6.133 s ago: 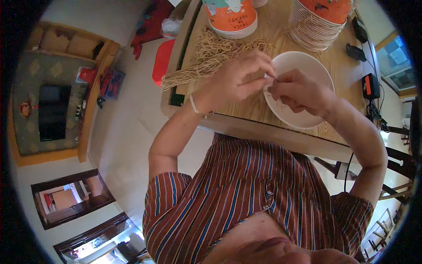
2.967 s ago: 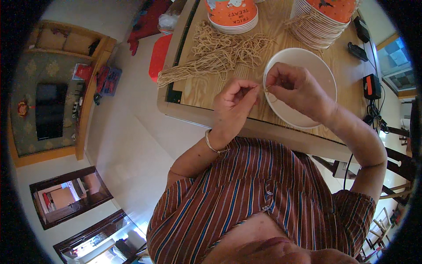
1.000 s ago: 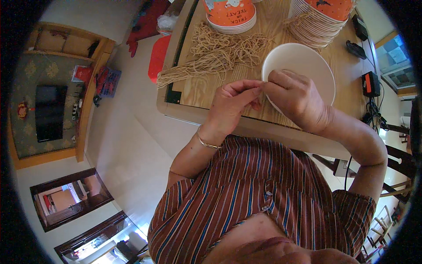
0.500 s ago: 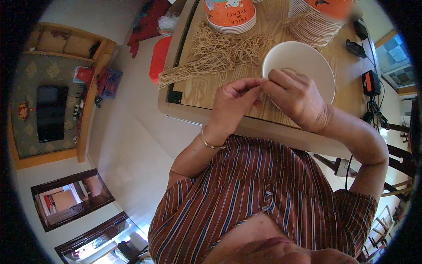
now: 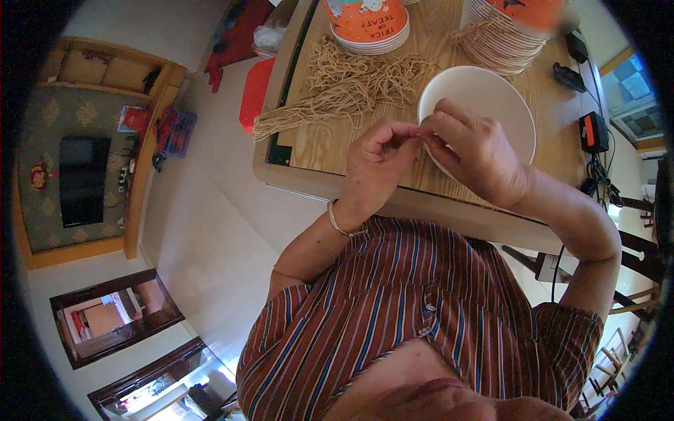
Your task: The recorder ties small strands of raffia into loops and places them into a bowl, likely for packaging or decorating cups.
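A wide white-lined paper bucket [image 5: 502,95] rests on the table in front of me, its mouth facing up toward me. At its near left rim, my left hand [image 5: 382,165] is closed in a pinch, thumb against forefinger. My right hand [image 5: 481,151] reaches over the bucket's near side, fingers bent and fingertips meeting those of the left. What the fingertips hold is too small and too covered to make out. Beyond my left hand lies a loose bundle of tan cords [image 5: 351,88], tangled at the far end and straighter toward the table's left edge.
Behind the cords stands a stack of orange printed paper buckets [image 5: 368,28]. To its right, another stack of buckets [image 5: 502,45] has tan cords along its side. Black adapters and cables [image 5: 593,133] line the table's right side. A red stool [image 5: 256,95] is beside the left edge.
The right hand has turned slightly and its fingers have loosened a little at the bucket's rim. The left hand has barely shifted. A bit of cord seen inside the bucket earlier is now hidden.
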`<state>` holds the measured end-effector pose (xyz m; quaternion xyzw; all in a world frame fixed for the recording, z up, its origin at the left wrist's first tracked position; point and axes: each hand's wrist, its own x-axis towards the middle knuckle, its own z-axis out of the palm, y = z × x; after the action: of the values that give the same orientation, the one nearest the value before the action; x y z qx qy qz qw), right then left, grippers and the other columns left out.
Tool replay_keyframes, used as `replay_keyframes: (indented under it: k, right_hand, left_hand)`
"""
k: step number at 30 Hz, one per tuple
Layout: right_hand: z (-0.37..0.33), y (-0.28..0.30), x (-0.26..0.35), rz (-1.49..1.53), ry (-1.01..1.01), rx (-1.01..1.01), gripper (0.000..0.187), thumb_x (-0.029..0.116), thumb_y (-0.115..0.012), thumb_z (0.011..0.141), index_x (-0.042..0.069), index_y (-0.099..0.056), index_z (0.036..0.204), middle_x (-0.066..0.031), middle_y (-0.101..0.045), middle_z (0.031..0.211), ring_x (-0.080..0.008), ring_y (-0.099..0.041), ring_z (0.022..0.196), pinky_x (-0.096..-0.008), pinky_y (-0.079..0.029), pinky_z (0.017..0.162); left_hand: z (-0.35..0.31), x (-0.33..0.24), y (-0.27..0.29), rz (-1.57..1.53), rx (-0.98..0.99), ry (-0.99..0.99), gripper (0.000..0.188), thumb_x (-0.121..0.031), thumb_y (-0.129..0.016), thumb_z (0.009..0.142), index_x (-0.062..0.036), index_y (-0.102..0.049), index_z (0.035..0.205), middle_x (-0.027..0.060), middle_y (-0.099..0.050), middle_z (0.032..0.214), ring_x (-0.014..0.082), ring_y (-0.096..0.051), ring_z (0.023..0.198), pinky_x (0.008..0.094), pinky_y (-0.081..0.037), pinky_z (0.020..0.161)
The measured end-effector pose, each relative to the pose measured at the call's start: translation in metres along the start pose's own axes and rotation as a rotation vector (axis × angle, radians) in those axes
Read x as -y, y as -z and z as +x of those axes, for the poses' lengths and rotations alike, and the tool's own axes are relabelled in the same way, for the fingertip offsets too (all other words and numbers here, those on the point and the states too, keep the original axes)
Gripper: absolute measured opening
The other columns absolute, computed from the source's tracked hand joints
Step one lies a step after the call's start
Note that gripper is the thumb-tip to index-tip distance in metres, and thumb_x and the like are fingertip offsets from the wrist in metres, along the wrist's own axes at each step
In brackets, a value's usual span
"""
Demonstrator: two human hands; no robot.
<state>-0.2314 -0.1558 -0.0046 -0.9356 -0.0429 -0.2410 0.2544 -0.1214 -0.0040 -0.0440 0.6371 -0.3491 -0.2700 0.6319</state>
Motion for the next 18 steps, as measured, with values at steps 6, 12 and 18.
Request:
replay_keyframes:
  k: [6, 12, 18]
  right_hand:
    - [0.004, -0.008, -0.012, 0.426, -0.281, -0.027, 0.006, 0.004, -0.066, 0.084, 0.001, -0.062, 0.088, -0.0026, -0.056, 0.069, -0.0118, -0.053, 0.058, -0.0272, -0.043, 0.053]
    - [0.016, 0.011, 0.000, 0.826, -0.916, 0.244, 0.008, 0.012, -0.065, 0.088, 0.004, -0.065, 0.088, 0.0052, -0.051, 0.066, -0.0033, -0.042, 0.050, -0.0212, -0.032, 0.043]
    - [0.009, 0.007, -0.008, 1.128, -1.029, 0.242, 0.011, 0.017, -0.064, 0.089, 0.006, -0.063, 0.089, 0.0066, -0.043, 0.062, -0.0026, -0.034, 0.047, -0.0205, -0.026, 0.041]
  left_hand:
    - [0.000, -0.001, -0.001, 0.092, -0.021, -0.038, 0.014, 0.000, -0.062, 0.089, -0.0024, -0.066, 0.102, 0.0003, -0.064, 0.089, 0.0063, -0.060, 0.081, 0.0218, -0.049, 0.074]
    - [-0.001, -0.001, -0.004, 0.172, -0.077, -0.084, 0.015, -0.001, -0.063, 0.089, -0.0029, -0.063, 0.104, 0.0005, -0.064, 0.090, 0.0063, -0.059, 0.082, 0.0219, -0.049, 0.073]
    - [-0.001, 0.001, -0.005, 0.385, -0.150, -0.378, 0.021, 0.002, -0.066, 0.084, -0.0029, -0.060, 0.103, 0.0085, -0.060, 0.089, 0.0178, -0.061, 0.079, 0.0291, -0.050, 0.070]
